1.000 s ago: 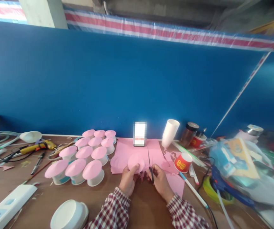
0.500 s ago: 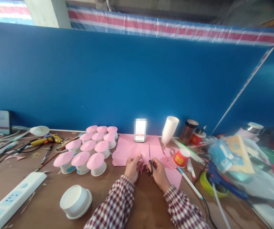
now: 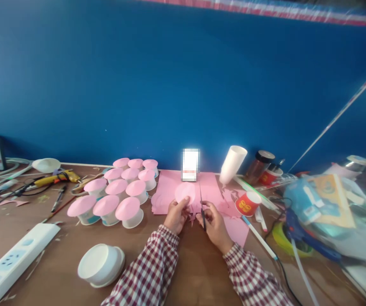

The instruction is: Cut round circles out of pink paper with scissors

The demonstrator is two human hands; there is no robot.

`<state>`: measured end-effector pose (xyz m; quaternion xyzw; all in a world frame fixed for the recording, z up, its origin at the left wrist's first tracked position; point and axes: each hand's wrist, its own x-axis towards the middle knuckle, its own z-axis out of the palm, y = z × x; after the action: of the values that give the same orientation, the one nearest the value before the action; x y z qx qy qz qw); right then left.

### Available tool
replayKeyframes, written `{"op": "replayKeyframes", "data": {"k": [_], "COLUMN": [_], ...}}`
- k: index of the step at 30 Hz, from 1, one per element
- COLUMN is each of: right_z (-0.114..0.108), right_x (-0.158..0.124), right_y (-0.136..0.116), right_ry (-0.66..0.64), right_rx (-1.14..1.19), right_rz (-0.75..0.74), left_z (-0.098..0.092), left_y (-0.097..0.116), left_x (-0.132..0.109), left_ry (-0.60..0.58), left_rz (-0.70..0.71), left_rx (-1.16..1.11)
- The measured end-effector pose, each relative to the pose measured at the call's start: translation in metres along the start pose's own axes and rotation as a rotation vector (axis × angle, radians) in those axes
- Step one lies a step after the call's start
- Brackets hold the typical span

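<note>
My left hand (image 3: 176, 215) pinches a round piece of pink paper (image 3: 184, 192) and holds it up above the brown table (image 3: 58, 250). My right hand (image 3: 214, 221) is closed round the handles of small dark scissors (image 3: 202, 204); their blades point away from me, right beside the paper's right edge. Under both hands lies a stack of pink paper sheets (image 3: 166, 193) with cut scraps. Both sleeves are red and white checked.
Several white cups capped with pink discs (image 3: 119, 195) stand to the left. A stack of white cups (image 3: 100, 265) lies near me and a white power strip (image 3: 13, 261) at far left. A red paper cup (image 3: 247, 203), a tilted white cup stack (image 3: 233, 165), pens and cluttered bags fill the right.
The camera has tilted down and shifted a little. My left hand has turned and raised the pink disc, and the scissors stay at its right edge.
</note>
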<state>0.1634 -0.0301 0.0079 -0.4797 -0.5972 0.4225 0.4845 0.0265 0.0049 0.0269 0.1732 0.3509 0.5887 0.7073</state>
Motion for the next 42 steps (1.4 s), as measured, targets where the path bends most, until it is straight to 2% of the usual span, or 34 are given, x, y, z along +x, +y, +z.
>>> {"op": "replayKeyframes", "data": {"k": [5,9,12,18,28,34,39,42], "right_z": [-0.003,-0.002,-0.001,-0.002,-0.002,-0.002,-0.003,-0.003], "right_x": [0.002,0.002,0.001,0.002,0.002,0.002,0.002,0.002], "right_y": [0.006,0.006,0.004,0.004,0.003,-0.001,-0.003,-0.004], "right_ry": [-0.052,-0.093,-0.104,-0.094,-0.1,-0.082,-0.079,-0.074], "right_rx": [0.09,0.115,0.099,0.147,0.2,0.204,0.18,0.18], "right_rz": [0.071,0.084,0.083,0.098,0.125,0.141,0.108,0.113], "left_z": [-0.003,-0.002,-0.002,-0.002,0.004,0.001,0.0,0.001], "left_y": [-0.005,-0.008,-0.009,-0.008,-0.008,-0.011,-0.014,-0.014], "left_x": [0.006,0.009,0.009,0.008,0.003,0.006,0.005,0.004], "left_ry": [-0.007,0.048,0.03,-0.015,0.035,0.011,-0.055,-0.048], "left_rz": [0.022,0.021,-0.005,-0.02,-0.022,-0.004,0.025,0.015], "left_rx": [-0.046,-0.037,-0.019,-0.009,0.139,0.129,0.172,0.176]}}
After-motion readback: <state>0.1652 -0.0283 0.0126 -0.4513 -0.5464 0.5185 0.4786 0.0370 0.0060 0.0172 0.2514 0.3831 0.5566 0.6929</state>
